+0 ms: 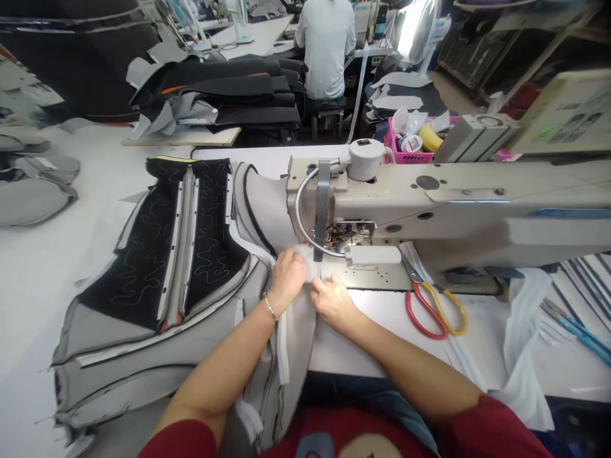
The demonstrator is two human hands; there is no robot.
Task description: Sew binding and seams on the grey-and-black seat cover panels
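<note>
My left hand (pixel 286 278) rests curled on a grey fabric panel (pixel 296 318) just left of the needle of a beige sewing machine (pixel 429 203). My right hand (pixel 331 300) presses the same grey fabric from the right, fingers bent down onto it. The panel joins a large black-and-grey quilted cover (pixel 167 254) spread out to the left. The fabric edge runs under the presser foot (pixel 329 245).
Red-and-yellow scissors (pixel 432 305) lie right of the needle plate. A pink basket (pixel 410 143) of supplies stands behind the machine. Stacks of dark cut pieces (pixel 229 89) sit at the back, where a person in a white shirt (pixel 324 44) sits. Blue snips (pixel 577 327) lie far right.
</note>
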